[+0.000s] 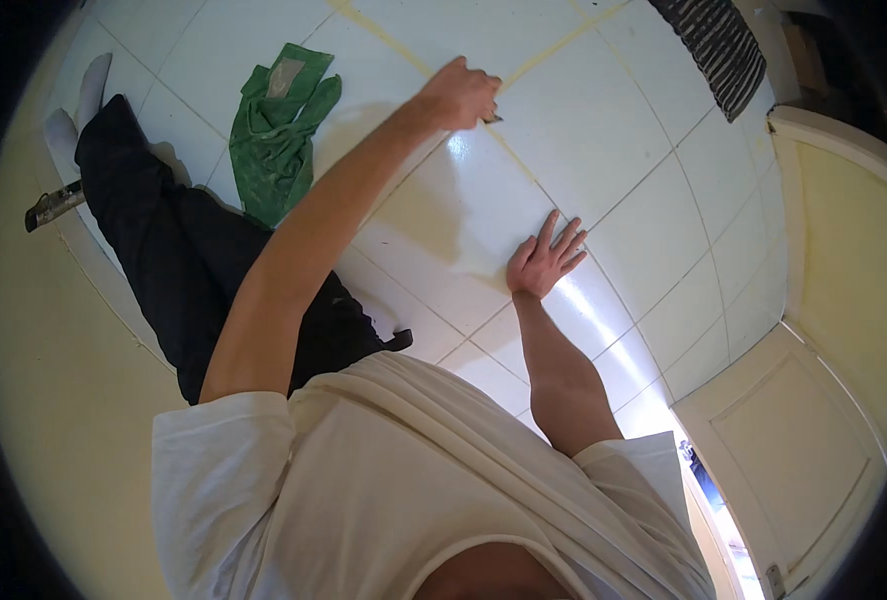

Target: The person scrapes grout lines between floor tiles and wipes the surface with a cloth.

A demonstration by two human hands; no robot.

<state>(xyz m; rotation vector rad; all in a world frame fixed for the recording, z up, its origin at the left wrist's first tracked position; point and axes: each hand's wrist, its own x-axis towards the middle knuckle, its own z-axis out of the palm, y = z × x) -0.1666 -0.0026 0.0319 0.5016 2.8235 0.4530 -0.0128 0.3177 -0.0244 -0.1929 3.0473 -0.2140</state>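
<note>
Far out on the white tiled floor (603,110), my left hand (455,96) is closed around a small, dark-edged flat piece (493,119). Only its tip shows, so its kind is unclear. That hand is at a crossing of tile joints, where yellowish bands (563,42) run along the lines. Nearer to me, my right hand (546,262) rests palm down on the tiles with its fingers spread and holds nothing. A crumpled green cloth (275,135) with a pale patch lies left of my left forearm.
My legs in black trousers (153,220) stretch to the left along a yellowish wall (53,400). A dark-ended tool or bar (53,205) lies by my feet. At the upper right is a dark striped mat (718,50). A pale door (783,430) stands at the lower right.
</note>
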